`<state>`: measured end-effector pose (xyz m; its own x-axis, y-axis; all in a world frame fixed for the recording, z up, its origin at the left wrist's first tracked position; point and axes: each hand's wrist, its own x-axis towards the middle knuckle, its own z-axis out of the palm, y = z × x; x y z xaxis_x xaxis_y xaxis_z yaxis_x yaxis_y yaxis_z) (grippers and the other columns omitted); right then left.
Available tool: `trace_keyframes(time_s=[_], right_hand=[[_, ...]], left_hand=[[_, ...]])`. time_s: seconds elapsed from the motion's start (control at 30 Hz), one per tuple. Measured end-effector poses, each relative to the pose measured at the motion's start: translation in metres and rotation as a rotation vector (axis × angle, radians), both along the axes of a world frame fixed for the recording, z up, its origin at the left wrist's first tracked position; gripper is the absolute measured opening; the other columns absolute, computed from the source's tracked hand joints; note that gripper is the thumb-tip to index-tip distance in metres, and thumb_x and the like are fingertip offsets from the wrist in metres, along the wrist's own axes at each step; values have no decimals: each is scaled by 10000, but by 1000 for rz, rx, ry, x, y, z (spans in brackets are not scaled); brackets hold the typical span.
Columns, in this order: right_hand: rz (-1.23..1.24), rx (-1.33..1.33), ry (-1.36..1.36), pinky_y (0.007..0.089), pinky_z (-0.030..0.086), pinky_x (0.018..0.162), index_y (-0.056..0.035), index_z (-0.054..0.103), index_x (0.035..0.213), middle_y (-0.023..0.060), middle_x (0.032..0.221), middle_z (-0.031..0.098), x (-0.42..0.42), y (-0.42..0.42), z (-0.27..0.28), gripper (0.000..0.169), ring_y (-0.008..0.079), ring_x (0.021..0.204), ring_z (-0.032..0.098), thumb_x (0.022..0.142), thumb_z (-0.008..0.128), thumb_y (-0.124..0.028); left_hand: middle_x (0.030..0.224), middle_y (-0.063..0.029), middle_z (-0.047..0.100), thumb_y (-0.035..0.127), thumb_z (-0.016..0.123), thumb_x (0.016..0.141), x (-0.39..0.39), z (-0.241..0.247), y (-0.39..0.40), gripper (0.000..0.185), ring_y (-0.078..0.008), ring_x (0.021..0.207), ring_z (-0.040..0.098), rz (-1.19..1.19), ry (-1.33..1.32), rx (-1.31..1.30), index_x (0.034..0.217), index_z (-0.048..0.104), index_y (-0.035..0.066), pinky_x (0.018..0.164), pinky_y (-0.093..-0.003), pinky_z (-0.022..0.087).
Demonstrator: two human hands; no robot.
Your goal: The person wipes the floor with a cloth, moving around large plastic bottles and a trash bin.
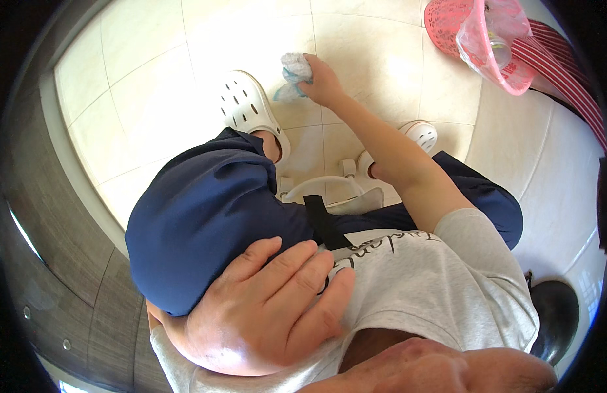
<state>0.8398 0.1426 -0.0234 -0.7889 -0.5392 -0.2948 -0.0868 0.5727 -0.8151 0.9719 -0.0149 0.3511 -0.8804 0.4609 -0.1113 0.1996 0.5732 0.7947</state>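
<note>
A crumpled white cloth with blue-green edging (296,71) is gripped in my right hand (324,81), which reaches down and forward over the pale floor tiles (362,64). Whether the cloth touches the tiles cannot be told. My left hand (274,304) is close to the camera in front of my grey T-shirt and navy trousers, its fingers somewhat spread and nothing in them. A white perforated clog (244,100) is on one foot, left of the cloth; the other clog (421,134) is partly hidden by my right forearm.
A pink basket (517,81) with a plastic liner and a clear container stands at upper right, beside red-and-white striped fabric (559,78). White casters (348,167) and a curved white frame (323,181) are below me. Dark wood-look panels (62,245) line the left; a black rounded object (554,314) lies lower right.
</note>
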Motion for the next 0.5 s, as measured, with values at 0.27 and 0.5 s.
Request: trace_keyframes(time_s=[0.27, 0.5], right_hand=[[-308, -129, -74, 291, 531, 787, -55, 576, 1180, 38, 1037, 655, -113, 75, 74, 480, 121, 916, 614, 778, 785, -210], [-470, -361, 116, 438, 449, 975, -85, 522, 1235, 140, 1215, 532, -162, 115, 212, 463, 279, 1074, 541, 788, 641, -73]], left_hand=[[999, -142, 668, 353, 677, 751, 6, -4, 6, 452, -287, 932, 650, -40, 104, -11, 1059, 656, 22, 825, -410, 490], [1042, -135, 645, 321, 682, 743, 12, 0, 17, 472, -283, 985, 626, -86, 161, -71, 1103, 631, 19, 861, -412, 475]])
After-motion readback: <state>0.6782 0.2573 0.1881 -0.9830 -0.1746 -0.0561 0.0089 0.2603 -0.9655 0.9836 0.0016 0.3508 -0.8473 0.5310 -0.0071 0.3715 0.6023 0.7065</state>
